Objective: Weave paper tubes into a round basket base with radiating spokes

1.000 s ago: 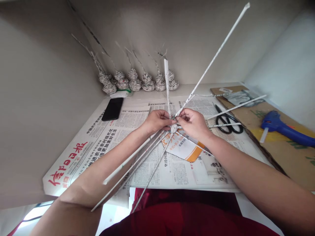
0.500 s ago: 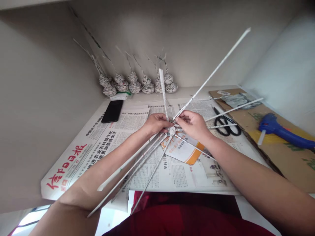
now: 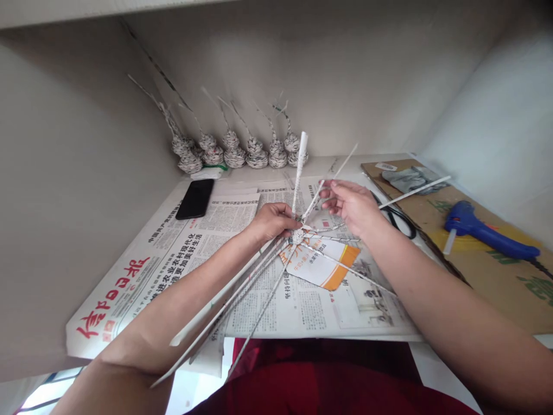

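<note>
- Plain walls box in the desk [image 3: 334,163], spread with newspaper [image 3: 242,216]; I place everything by the printed card [image 3: 322,265] lying on it.
- Woven knot [image 3: 298,236]: over the card's far left edge, paper strands [image 3: 190,326] fanning from it; whether it touches the card I cannot tell.
- My left hand [image 3: 272,222] is beyond and left of the card, its fingers pinched narrow on the knot's far side, so it is the nearer hand to it.
- My right hand [image 3: 352,206] is beyond the card's right end, fingers half curled and slightly parted. Their tips meet a slanting stick [image 3: 313,202]; whether they grip it I cannot tell.
- That stick matters most, I judge: its long axis rises from the knot, away from the card and rightward, so the knot lies nearer me and left of those fingertips.
- A thicker stick [image 3: 299,167] stands almost upright beyond the card, between my hands.
- Right of the card: a blue glue gun [image 3: 484,230].
</note>
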Demonstrator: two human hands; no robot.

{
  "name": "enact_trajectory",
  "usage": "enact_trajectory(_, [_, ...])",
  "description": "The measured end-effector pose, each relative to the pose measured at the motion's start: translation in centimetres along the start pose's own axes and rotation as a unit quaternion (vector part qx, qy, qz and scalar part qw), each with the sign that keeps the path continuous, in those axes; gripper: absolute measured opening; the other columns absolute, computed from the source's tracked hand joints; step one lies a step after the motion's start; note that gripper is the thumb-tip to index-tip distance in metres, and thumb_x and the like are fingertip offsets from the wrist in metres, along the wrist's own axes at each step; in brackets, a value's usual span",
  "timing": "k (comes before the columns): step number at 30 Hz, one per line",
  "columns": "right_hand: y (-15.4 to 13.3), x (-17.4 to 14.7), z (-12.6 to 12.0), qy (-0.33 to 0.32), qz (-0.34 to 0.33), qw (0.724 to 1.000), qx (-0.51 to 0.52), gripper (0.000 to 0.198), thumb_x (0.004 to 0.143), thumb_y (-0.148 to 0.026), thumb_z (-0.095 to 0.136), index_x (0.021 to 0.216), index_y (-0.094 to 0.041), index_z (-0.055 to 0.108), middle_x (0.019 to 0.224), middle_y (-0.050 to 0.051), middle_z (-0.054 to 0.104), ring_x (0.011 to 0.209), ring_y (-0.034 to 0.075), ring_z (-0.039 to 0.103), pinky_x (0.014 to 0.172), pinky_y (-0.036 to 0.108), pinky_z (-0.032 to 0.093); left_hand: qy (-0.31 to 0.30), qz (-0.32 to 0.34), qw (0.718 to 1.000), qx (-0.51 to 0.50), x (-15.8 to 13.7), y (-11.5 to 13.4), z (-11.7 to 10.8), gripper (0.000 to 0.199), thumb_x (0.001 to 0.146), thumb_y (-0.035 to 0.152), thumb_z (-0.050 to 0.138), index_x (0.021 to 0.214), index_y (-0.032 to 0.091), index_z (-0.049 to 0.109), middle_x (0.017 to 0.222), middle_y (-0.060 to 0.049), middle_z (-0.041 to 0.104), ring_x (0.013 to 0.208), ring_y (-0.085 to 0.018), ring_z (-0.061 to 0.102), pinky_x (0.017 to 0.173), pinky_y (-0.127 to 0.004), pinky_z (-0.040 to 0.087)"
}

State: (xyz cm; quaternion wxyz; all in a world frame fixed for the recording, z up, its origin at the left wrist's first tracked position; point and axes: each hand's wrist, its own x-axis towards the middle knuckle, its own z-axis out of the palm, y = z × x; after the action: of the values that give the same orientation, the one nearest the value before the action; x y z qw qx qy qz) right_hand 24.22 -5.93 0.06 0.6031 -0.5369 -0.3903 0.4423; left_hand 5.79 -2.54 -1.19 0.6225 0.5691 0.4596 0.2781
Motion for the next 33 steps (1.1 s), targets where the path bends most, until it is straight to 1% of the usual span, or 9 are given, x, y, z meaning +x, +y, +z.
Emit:
enact_trajectory(2, [-1.2,-0.4,-0.4,-0.035,-0.033,0.999,0.024,0.030,0.074,-0.038,0.068,0.099,-0.022,0.065,0.091,0.003,0.068,0.065,0.012,0.063,0.049,0.022,0.044,-0.002,0.001,1.000,-0.005,0.1,-0.1,0.0,0.023,0.060,0.005,0.075,0.061,0.013,0.054,0.051,0.005,0.057,0.042,-0.006,0.051,0.043,-0.017,0.044])
enact_trajectory(4, [-2.1,-0.9,-0.6,-0.076,-0.057,0.995,0.012,0.028,0.077,-0.042,0.064,0.098,-0.023,0.065,0.099,0.004,0.067,0.076,0.015,0.064,0.053,0.024,0.046,0.000,-0.003,1.000,-0.015,0.1,-0.1,0.1,0.022,0.060,0.004,0.075,0.061,0.013,0.054,0.051,0.004,0.057,0.042,-0.006,0.052,0.043,-0.017,0.045])
enact_trajectory(7, [-2.5,-1.2,-0.7,-0.074,-0.093,0.992,-0.034,0.031,0.079,-0.053,0.061,0.080,-0.022,0.060,0.083,0.004,0.065,0.073,0.016,0.063,0.054,0.026,0.046,0.006,-0.012,0.999,-0.040,0.2,-0.2,0.0,0.023,0.060,0.004,0.076,0.061,0.013,0.055,0.052,0.003,0.059,0.043,-0.006,0.054,0.044,-0.017,0.046])
enact_trajectory(10, [-2.0,-1.1,-0.8,0.000,-0.129,0.990,-0.065,0.042,0.080,-0.062,0.057,0.067,-0.023,0.050,0.056,-0.001,0.052,0.052,0.013,0.054,0.050,0.027,0.043,0.004,-0.020,0.997,-0.076,0.4,-0.2,-0.1,0.022,0.059,0.003,0.078,0.064,0.011,0.059,0.057,0.001,0.062,0.047,-0.007,0.058,0.048,-0.017,0.050])
enact_trajectory(13, [-1.4,-0.9,-0.8,0.044,-0.159,0.983,-0.080,0.045,0.083,-0.065,0.048,0.067,-0.023,0.051,0.044,-0.005,0.041,0.040,0.012,0.044,0.048,0.029,0.041,0.000,-0.037,0.993,-0.112,0.5,-0.2,-0.3,0.019,0.061,0.002,0.077,0.072,0.010,0.064,0.063,-0.001,0.066,0.052,-0.008,0.061,0.052,-0.018,0.052])
enact_trajectory(19, [-0.5,-1.2,-1.0,0.053,-0.194,0.955,-0.220,0.041,0.087,-0.061,0.047,0.086,-0.023,0.063,0.040,-0.005,0.040,0.039,0.015,0.044,0.047,0.030,0.038,0.007,-0.050,0.985,-0.165,0.7,-0.2,-0.4,0.017,0.062,0.003,0.078,0.067,0.010,0.064,0.066,0.000,0.065,0.053,-0.006,0.060,0.053,-0.017,0.053])
enact_trajectory(25, [0.1,-0.9,-1.6,0.027,-0.174,0.926,-0.334,0.045,0.089,-0.059,0.041,0.079,-0.022,0.063,0.042,-0.003,0.045,0.044,0.016,0.048,0.051,0.030,0.038,0.020,-0.060,0.981,-0.185,0.9,-0.4,-0.3,0.019,0.067,0.006,0.076,0.059,0.011,0.059,0.069,-0.001,0.065,0.055,-0.006,0.059,0.054,-0.018,0.054])
enact_trajectory(31, [0.1,-1.4,-1.5,-0.040,-0.165,0.929,-0.328,0.048,0.087,-0.060,0.044,0.064,-0.020,0.059,0.043,-0.003,0.045,0.044,0.013,0.044,0.050,0.027,0.035,0.021,-0.062,0.981,-0.181,0.9,-0.3,-0.2,0.015,0.068,0.005,0.073,0.060,0.011,0.062,0.067,-0.001,0.064,0.054,-0.008,0.059,0.051,-0.018,0.053])
enact_trajectory(33, [0.1,-1.6,-1.3,-0.026,-0.181,0.937,-0.297,0.048,0.085,-0.062,0.047,0.064,-0.021,0.059,0.045,-0.002,0.046,0.045,0.013,0.045,0.051,0.027,0.036,0.018,-0.060,0.981,-0.183,0.9,-0.3,-0.3,0.016,0.066,0.005,0.075,0.059,0.012,0.062,0.068,-0.001,0.065,0.055,-0.008,0.060,0.051,-0.019,0.053])
